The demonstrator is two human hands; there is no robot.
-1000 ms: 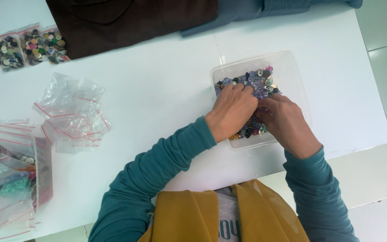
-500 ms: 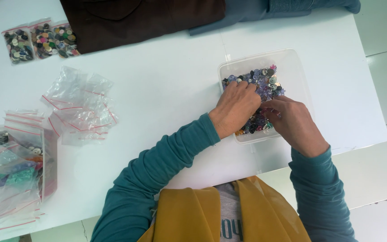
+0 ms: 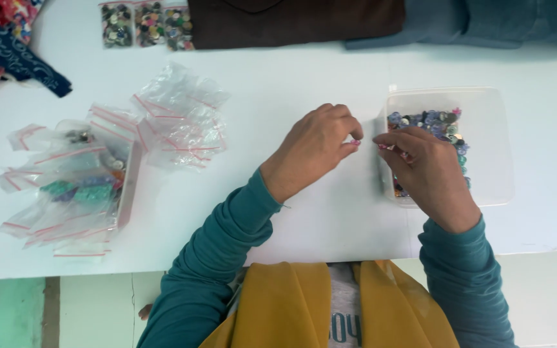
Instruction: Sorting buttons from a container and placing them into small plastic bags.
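Observation:
A clear plastic container (image 3: 491, 142) on the white table (image 3: 291, 77) holds many small buttons (image 3: 430, 122), mostly blue, purple and grey. My left hand (image 3: 314, 151) has come out of it and hovers just left of the container, fingertips pinched on a small pink button (image 3: 356, 142). My right hand (image 3: 427, 171) lies over the container's left part, fingers curled and pinched near another small pink piece; what it grips is too small to tell.
Empty clear zip bags (image 3: 178, 116) lie left of centre. Further left is a heap of bags with sorted buttons (image 3: 72, 187). Three filled button bags (image 3: 146, 24) sit at the far edge, beside dark brown fabric (image 3: 291, 19) and patterned cloth (image 3: 1, 38).
My left hand has lifted out of the container and moved left, pinching a pink button. The view has shifted so the container sits further right.

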